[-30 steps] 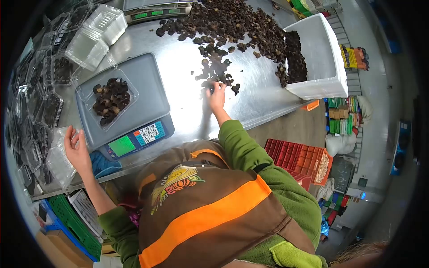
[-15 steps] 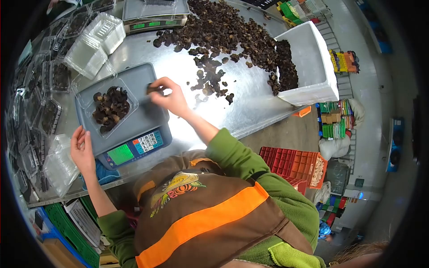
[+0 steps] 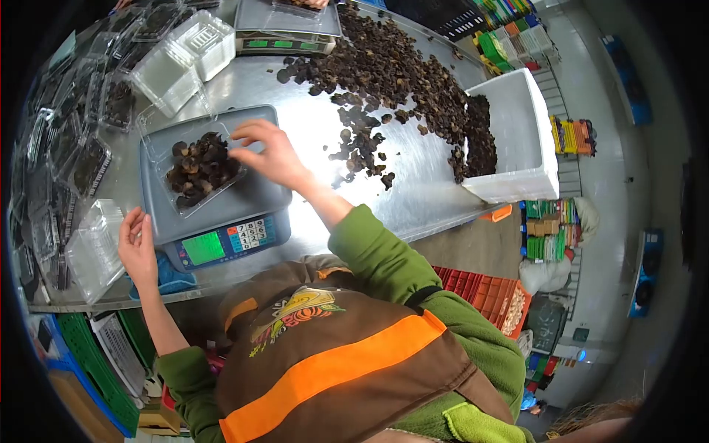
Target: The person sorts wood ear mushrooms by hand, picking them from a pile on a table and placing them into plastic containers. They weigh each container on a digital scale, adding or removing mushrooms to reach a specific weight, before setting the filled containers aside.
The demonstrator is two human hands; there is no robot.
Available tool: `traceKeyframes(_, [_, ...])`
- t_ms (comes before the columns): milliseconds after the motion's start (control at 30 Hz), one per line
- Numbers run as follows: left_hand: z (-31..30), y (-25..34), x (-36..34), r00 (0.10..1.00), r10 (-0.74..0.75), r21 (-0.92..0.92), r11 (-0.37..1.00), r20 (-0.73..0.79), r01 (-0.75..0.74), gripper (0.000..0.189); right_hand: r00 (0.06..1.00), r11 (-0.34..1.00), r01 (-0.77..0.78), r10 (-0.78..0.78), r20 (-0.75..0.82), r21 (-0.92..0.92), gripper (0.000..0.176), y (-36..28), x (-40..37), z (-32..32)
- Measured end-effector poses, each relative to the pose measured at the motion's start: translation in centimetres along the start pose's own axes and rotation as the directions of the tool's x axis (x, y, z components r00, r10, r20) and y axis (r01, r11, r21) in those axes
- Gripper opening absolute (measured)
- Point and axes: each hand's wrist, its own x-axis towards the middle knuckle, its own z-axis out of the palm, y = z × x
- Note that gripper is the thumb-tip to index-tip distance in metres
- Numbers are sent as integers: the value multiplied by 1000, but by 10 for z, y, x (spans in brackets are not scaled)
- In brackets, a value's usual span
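A clear plastic clamshell container (image 3: 220, 193) holding dark brown mushrooms (image 3: 198, 168) sits with its lid raised on the grey plate (image 3: 164, 214) of a digital scale. My right hand (image 3: 272, 153) hovers at the container's right side, thumb and fingers apart, with nothing visible in them. At the left front corner of the scale is my left hand (image 3: 139, 247), its fingers loosely spread and no object in them. Below the plate, the scale's green display (image 3: 203, 249) is lit, beside a keypad (image 3: 252, 235).
Loose mushrooms (image 3: 391, 70) spread across the metal table, spilling from a white foam box (image 3: 513, 136) on its side. Stacked empty containers (image 3: 173, 63) stand at left, near several filled ones (image 3: 88, 166). Behind is a second scale (image 3: 284, 44) with another person's hand (image 3: 317, 4).
My right hand has moved left to the container and opened; the dark mushroom piece it held is no longer in its fingers. The left hand stays by the scale's corner. The view has shifted slightly.
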Motion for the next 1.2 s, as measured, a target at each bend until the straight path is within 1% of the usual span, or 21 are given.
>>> traceKeyframes(67, [-2, -3, 1, 1000, 14, -12, 1000, -22, -14, 31, 998, 998, -48, 46, -43, -46, 26, 28, -9, -16])
traceKeyframes(133, [-2, -2, 4, 1000, 16, -13, 1000, -27, -16, 31, 983, 986, -164, 161, -90, -30, 24, 52, -23, -32])
traceKeyframes(167, [-2, -1, 5, 999, 21, -13, 1000, -26, -21, 31, 983, 986, -165, 162, -87, -31, 24, 55, -28, -41])
traceKeyframes(233, [1, 2, 5, 1000, 15, -18, 1000, -25, -15, 31, 902, 908, -398, 413, -124, 131, 23, 62, -42, -57])
traceKeyframes(333, [3, 3, 9, 1000, 23, -12, 1000, -11, -24, 31, 827, 854, -474, 516, -224, 217, 20, 75, -68, -72])
traceKeyframes(400, [5, 2, 9, 1000, 29, -1, 1000, 4, -29, 31, 787, 823, -521, 566, -245, 226, 24, 88, -86, -81])
traceKeyframes(467, [7, 3, 10, 999, 35, 4, 999, 19, -35, 31, 772, 816, -518, 575, -270, 256, 23, 90, -99, -84])
traceKeyframes(533, [9, 5, 10, 999, 35, 22, 999, 31, -36, 31, 739, 795, -571, 606, -296, 203, 23, 91, -109, -89])
traceKeyframes(700, [14, 6, 12, 996, 37, 50, 998, 75, -41, 33, 761, 826, -511, 564, -322, 238, 19, 111, -126, -99])
traceKeyframes(767, [17, 12, 9, 998, -2, 77, 997, 55, -2, 36, 751, 819, -532, 574, -326, 217, 19, 114, -133, -103])
traceKeyframes(800, [18, 9, 9, 997, 3, 57, 998, 83, -8, 36, 741, 814, -551, 579, -341, 185, 20, 115, -139, -114])
traceKeyframes(867, [13, -7, 11, 996, 11, 134, 991, 93, -24, 40, 726, 808, -589, 541, -425, 21, 21, 130, -157, -125])
traceKeyframes(900, [12, -17, 13, 995, 15, 125, 992, 101, -27, 43, 677, 742, -668, 571, -465, -60, 20, 136, -164, -129])
traceKeyframes(933, [12, -25, 14, 994, 17, 120, 992, 104, -30, 46, 673, 713, -686, 546, -498, -145, 17, 150, -177, -131])
traceKeyframes(967, [15, -30, 14, 990, 24, 99, 994, 137, -37, 46, 735, 754, -610, 422, -531, -244, 15, 156, -188, -131])
traceKeyframes(1000, [16, -34, 14, 990, 14, 108, 994, 138, -29, 49, 692, 678, -681, 475, -543, -275, 17, 156, -195, -129])
traceKeyframes(1067, [25, -33, 16, 990, 7, 116, 993, 141, -24, 51, 669, 589, -738, 575, -471, -329, 32, 172, -210, -125])
traceKeyframes(1100, [30, -30, 14, 989, 6, 163, 986, 150, -31, 52, 666, 587, -740, 573, -477, -329, 32, 180, -213, -117])
traceKeyframes(1133, [33, -27, 11, 988, 3, 213, 976, 155, -36, 53, 614, 554, -781, 601, -512, -288, 42, 181, -212, -107])
traceKeyframes(1167, [37, -23, 9, 988, 4, 214, 976, 155, -38, 53, 560, 520, -819, 627, -541, -245, 52, 180, -208, -100])
traceKeyframes(1200, [43, -20, 8, 987, -29, 200, 980, 158, -3, 53, 559, 521, -819, 629, -541, -241, 52, 179, -203, -93])
